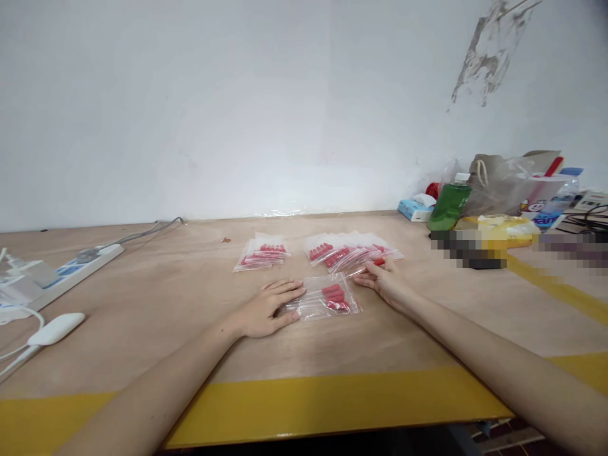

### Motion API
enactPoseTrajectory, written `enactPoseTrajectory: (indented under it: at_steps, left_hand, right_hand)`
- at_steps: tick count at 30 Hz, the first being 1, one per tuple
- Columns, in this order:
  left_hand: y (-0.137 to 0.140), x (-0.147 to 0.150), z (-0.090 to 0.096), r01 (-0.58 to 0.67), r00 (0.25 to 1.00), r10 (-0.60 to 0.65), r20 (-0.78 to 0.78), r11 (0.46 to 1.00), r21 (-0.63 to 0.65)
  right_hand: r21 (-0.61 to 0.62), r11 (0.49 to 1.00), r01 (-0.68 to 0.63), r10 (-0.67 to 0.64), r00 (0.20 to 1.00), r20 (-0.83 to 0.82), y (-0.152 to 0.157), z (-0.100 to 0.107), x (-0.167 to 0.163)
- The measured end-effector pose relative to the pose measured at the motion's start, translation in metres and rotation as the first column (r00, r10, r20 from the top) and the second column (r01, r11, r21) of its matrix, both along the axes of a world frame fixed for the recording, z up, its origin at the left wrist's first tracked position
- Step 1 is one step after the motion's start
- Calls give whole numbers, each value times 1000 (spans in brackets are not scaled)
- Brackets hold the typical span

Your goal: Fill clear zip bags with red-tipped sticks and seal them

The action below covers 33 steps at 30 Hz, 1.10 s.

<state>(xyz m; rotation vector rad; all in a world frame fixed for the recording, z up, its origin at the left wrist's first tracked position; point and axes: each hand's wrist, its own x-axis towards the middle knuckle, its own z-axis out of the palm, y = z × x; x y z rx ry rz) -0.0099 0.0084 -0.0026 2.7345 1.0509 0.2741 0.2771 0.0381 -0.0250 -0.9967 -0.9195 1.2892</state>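
Observation:
In front of me lies a clear plastic bag [313, 303] with several red-handled, thin-shafted tools inside, their exact kind too small to tell. My left hand [266, 311] rests on the bag's left end, fingers stretched out flat and thumb apart. To the right of the bag, my right hand [382, 280] is closed in a pinch on a red-handled tool [379, 261]; its shaft seems to point left. Just behind that hand spreads a fanned row of filled bags [349, 248]. Another smaller pile of such bags [263, 251] lies behind my left hand.
At left are a white power strip [90, 263] with plugs and a white cabled device [57, 329]. On the right stand a green bottle [450, 204], a tissue pack [416, 208] and plastic bags. Yellow tape [332, 402] lines the table's front edge; a wall rises behind.

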Motion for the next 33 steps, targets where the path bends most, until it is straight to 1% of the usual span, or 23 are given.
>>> enactPoseTrajectory:
  at_steps: [6,9,11,15,17,20,23,25,29,31,33]
  left_hand:
    - [0,0,1,-2,1000,2,-16,1000,1]
    - [-2,1,1,-12,1000,12,-1,1000,2]
    - [-3,1,1,-22,1000,22,18,1000,4]
    - [-4,1,1,-36,999,35,35,999,7]
    - [-3,1,0,-31,999,31,40,999,11]
    - [-3,2,0,-18,999,17,50,1000,16]
    - [-3,1,-1,-18,998,17,56,1000,22]
    - [-2,1,-2,-20,999,18,48,999,27]
    - [-2,0,-2,-15,1000,14,26,999,39]
    - [-2,0,-2,-12,1000,10,26,999,47]
    - [-2,0,-1,-9,1000,8,26,999,48]
  right_hand:
    - [-49,977,-209,207,978,-32,-10,3,-5]
    - [-47,942,-332,333,943,6,-12,5,-2]
    - [-50,931,-361,363,930,60,-10,5,-1]
    - [-87,946,-311,323,926,197,-7,4,-5]
    - [-63,954,-294,301,919,256,-7,3,-9]
    - [-38,940,-339,332,882,335,-9,3,-11]
    - [-77,913,-401,395,818,418,-10,3,-9]
    - [-90,908,-409,404,800,443,-9,3,-8]
    - [-133,928,-347,370,828,422,-4,5,-12]
    - [-176,939,-294,341,848,406,-3,7,-17]
    - [-192,956,-223,285,867,408,-3,9,-24]
